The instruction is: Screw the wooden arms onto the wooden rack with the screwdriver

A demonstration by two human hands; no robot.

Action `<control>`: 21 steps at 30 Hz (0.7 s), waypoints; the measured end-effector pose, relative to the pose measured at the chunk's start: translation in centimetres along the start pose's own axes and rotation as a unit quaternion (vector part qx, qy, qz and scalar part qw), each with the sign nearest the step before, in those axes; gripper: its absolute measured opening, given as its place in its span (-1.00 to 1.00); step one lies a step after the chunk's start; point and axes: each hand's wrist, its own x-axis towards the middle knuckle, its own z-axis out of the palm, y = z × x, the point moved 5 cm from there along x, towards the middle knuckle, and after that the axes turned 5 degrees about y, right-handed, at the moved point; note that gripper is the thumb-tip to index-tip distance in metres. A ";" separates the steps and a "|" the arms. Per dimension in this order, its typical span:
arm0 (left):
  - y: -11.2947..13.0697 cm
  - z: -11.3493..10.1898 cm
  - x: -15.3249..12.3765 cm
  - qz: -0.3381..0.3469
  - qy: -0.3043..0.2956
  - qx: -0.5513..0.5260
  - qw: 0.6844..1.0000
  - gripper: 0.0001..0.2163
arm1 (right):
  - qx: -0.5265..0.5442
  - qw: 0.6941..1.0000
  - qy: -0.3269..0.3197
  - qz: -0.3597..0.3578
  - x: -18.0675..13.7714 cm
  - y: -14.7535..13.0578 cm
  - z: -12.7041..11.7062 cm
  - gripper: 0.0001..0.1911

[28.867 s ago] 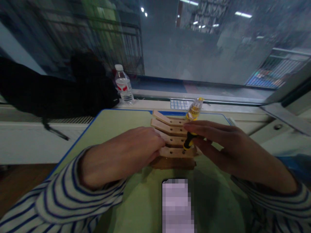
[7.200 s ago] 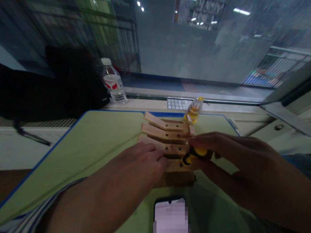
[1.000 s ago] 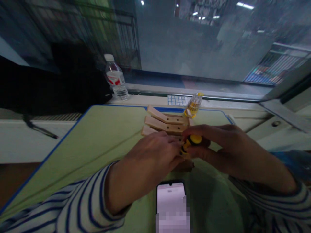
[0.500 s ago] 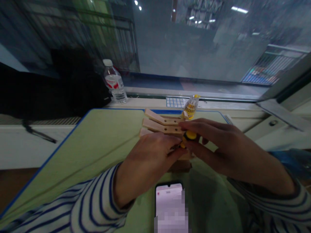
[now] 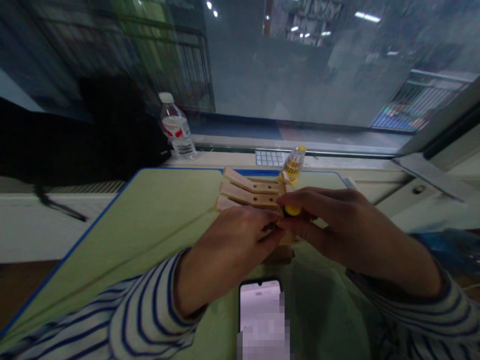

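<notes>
A wooden assembly point(image 5: 258, 199) of angled pale slats, with round holes in them, stands on the table in front of me. My right hand point(image 5: 330, 217) is closed around what looks like a yellow-and-black screwdriver point(image 5: 291, 210), its rounded yellow end showing between thumb and fingers. Against the near side of the assembly, my left hand point(image 5: 240, 237) is pinched, its fingertips close to the screwdriver. Whatever those left fingertips grip is hidden. Below the hands, a brown lower part point(image 5: 279, 255) of the assembly shows.
A phone point(image 5: 260, 305) with a lit screen lies nearest me on the green table point(image 5: 161, 200). Along the window sill stand a water bottle point(image 5: 177, 127) and a clear bottle with yellow parts point(image 5: 293, 165). A black bag point(image 5: 112, 130) rests at the left.
My right hand and the screwdriver have shifted slightly left, and the yellow end looks a little turned. My left hand stays almost in place.
</notes>
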 end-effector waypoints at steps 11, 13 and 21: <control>-0.4 0.5 -0.2 -0.022 0.037 -0.008 0.999 -0.86 | 0.012 1.000 0.000 0.001 -0.2 0.3 0.0 -0.73; -0.4 0.4 -0.2 -0.013 0.035 -0.008 0.999 -0.86 | 0.020 1.000 -0.001 -0.004 -0.2 0.1 0.0 -0.73; -0.2 0.1 -0.1 0.000 0.010 -0.005 1.000 -0.87 | 0.000 1.000 -0.005 0.000 0.1 -0.2 0.1 -0.75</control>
